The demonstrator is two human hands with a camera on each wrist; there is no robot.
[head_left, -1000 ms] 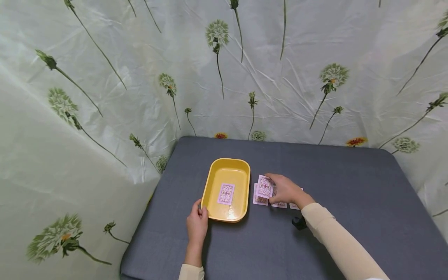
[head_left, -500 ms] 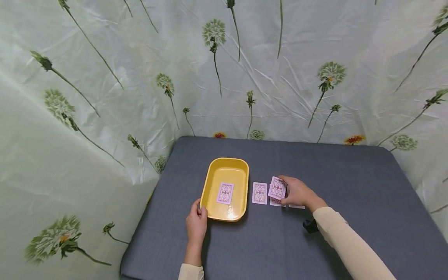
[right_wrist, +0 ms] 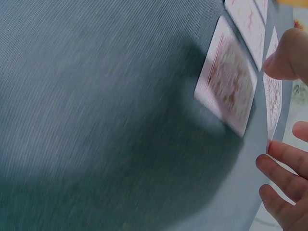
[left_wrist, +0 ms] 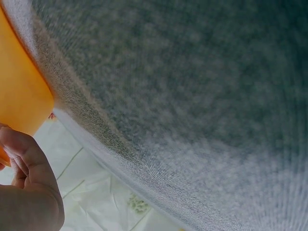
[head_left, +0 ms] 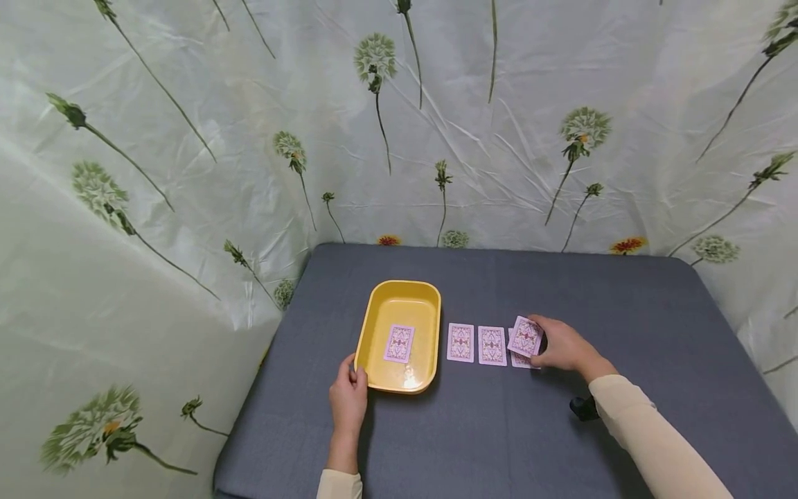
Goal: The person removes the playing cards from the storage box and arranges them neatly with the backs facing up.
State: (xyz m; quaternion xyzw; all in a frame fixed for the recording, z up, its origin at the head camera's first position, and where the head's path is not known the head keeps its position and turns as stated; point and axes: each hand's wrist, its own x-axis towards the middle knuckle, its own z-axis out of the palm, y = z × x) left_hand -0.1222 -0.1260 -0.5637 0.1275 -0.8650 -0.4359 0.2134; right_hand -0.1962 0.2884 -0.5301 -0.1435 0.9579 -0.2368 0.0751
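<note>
My right hand pinches a pink patterned playing card by its edges, back side up. In the right wrist view this held card is tilted above the table, between thumb and fingertips. Beneath it lies another playing card, partly covered in the head view. To the left, two more cards lie face down in a row, a middle card and a left card. My left hand grips the near-left rim of a yellow tray. One face-down card lies inside the tray.
A dark grey cloth covers the table. A flower-printed curtain hangs behind its back edge and along the left. A small black object shows beside the right wrist.
My right hand has moved right with the held card, from over the leftmost card to over the rightmost one, uncovering the left and middle cards. My left hand stays on the tray.
</note>
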